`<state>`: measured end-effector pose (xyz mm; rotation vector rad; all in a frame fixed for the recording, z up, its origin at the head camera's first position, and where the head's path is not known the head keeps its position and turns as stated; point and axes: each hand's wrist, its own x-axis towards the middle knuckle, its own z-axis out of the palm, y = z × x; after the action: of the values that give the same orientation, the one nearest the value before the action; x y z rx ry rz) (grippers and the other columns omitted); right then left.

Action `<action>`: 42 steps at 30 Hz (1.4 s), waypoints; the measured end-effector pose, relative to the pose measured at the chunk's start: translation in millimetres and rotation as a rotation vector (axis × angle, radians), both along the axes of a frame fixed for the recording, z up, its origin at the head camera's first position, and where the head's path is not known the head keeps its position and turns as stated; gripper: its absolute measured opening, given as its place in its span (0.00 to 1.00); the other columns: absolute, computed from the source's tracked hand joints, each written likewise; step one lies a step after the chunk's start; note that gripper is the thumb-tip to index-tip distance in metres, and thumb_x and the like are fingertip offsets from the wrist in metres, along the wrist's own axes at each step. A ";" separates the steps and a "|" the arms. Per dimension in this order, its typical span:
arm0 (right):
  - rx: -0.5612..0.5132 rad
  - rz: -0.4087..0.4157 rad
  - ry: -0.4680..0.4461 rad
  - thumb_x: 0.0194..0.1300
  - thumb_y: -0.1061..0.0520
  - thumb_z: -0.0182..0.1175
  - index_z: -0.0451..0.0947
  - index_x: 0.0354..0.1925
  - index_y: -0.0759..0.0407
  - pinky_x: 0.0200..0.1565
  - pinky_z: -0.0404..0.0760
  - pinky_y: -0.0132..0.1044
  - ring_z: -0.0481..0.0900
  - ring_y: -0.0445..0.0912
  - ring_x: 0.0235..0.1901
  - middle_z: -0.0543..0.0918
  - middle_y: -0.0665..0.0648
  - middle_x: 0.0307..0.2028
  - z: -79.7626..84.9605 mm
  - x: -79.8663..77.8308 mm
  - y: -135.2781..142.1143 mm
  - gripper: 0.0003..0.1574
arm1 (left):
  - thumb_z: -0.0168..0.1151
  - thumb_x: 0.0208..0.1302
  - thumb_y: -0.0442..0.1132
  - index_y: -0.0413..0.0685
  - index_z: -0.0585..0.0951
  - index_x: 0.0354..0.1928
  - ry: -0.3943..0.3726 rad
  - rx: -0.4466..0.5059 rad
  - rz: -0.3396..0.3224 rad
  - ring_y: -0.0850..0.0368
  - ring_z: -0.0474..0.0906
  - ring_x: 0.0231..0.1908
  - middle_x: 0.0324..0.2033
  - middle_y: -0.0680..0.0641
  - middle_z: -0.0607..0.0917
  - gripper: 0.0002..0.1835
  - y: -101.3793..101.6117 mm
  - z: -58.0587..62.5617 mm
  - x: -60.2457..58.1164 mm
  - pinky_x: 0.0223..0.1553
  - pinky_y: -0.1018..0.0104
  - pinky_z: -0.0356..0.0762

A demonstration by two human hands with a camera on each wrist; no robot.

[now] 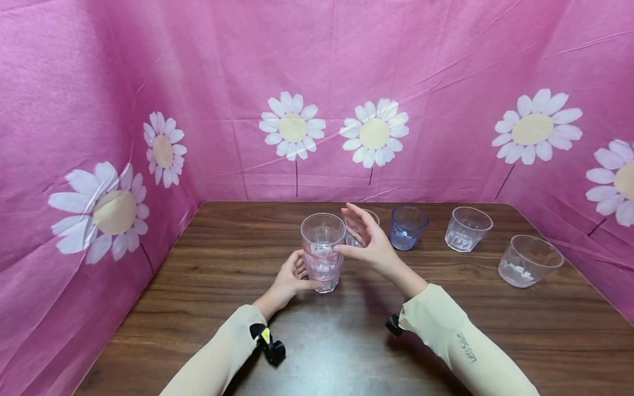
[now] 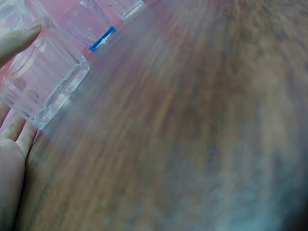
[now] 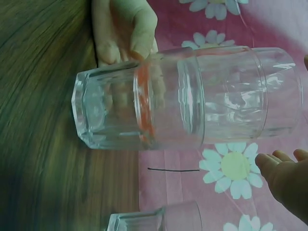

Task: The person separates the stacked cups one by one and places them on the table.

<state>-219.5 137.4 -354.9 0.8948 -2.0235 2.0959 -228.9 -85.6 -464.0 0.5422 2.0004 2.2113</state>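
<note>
A tall stack of nested clear tumblers [image 1: 324, 256], partly pink-tinted, stands upright on the table. My left hand [image 1: 287, 280] holds its lower part, thumb in front and fingers behind, as the right wrist view shows through the glass [image 3: 168, 96]. Beside the upper part of the stack, my right hand [image 1: 372, 248] is spread with fingers extended, thumb near the top tumbler. Whether it touches the glass I cannot tell. Behind the right hand a clear tumbler [image 1: 371, 219] is partly hidden.
Further right on the wooden table [image 1: 238, 231] stand a blue tumbler [image 1: 407, 228], a clear tumbler [image 1: 466, 230] and another clear tumbler [image 1: 527, 263] nearer the right edge. A pink cloth [image 1: 223, 66] with daisies hangs around the table's back and sides.
</note>
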 end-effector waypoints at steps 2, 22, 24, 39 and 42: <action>-0.002 0.006 -0.005 0.51 0.75 0.69 0.49 0.73 0.73 0.69 0.62 0.43 0.54 0.66 0.71 0.58 0.75 0.70 -1.2 -1.0 -2.3 0.58 | 0.71 0.42 0.18 0.30 0.65 0.61 0.001 -0.001 -0.001 0.50 0.74 0.58 0.58 0.33 0.77 0.40 -0.2 -0.1 0.9 0.66 0.50 0.67; 0.076 0.002 -0.026 0.47 0.75 0.71 0.51 0.72 0.73 0.71 0.59 0.49 0.61 0.63 0.70 0.64 0.73 0.68 -5.7 -3.7 -16.2 0.59 | 0.72 0.42 0.19 0.31 0.66 0.60 -0.004 0.006 -0.003 0.52 0.76 0.55 0.56 0.36 0.80 0.39 -1.8 -1.8 0.0 0.66 0.50 0.68; 0.094 -0.011 -0.020 0.47 0.76 0.71 0.52 0.72 0.73 0.71 0.59 0.50 0.62 0.62 0.69 0.65 0.73 0.68 -4.5 -3.6 -17.2 0.59 | 0.72 0.42 0.19 0.32 0.66 0.60 -0.005 0.013 -0.004 0.53 0.77 0.55 0.56 0.37 0.80 0.39 -1.6 -1.7 -0.3 0.65 0.51 0.68; 0.216 -0.067 -0.013 0.46 0.73 0.74 0.58 0.71 0.72 0.69 0.62 0.52 0.67 0.61 0.67 0.70 0.71 0.65 2.9 -5.5 -17.8 0.57 | 0.71 0.42 0.18 0.31 0.66 0.60 0.006 0.019 -0.007 0.54 0.77 0.54 0.55 0.37 0.80 0.39 -0.2 -1.1 -2.3 0.66 0.50 0.67; 0.232 -0.079 -0.013 0.46 0.72 0.75 0.60 0.70 0.71 0.69 0.63 0.52 0.68 0.61 0.66 0.72 0.70 0.65 2.3 -6.0 -17.2 0.56 | 0.71 0.42 0.17 0.31 0.66 0.60 0.006 0.018 -0.007 0.54 0.77 0.54 0.55 0.36 0.80 0.39 -0.1 -1.7 -2.1 0.66 0.51 0.67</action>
<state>-225.5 120.2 -352.6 0.8167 -2.3028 1.8598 -231.0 -85.7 -465.7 0.5576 1.9802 2.2278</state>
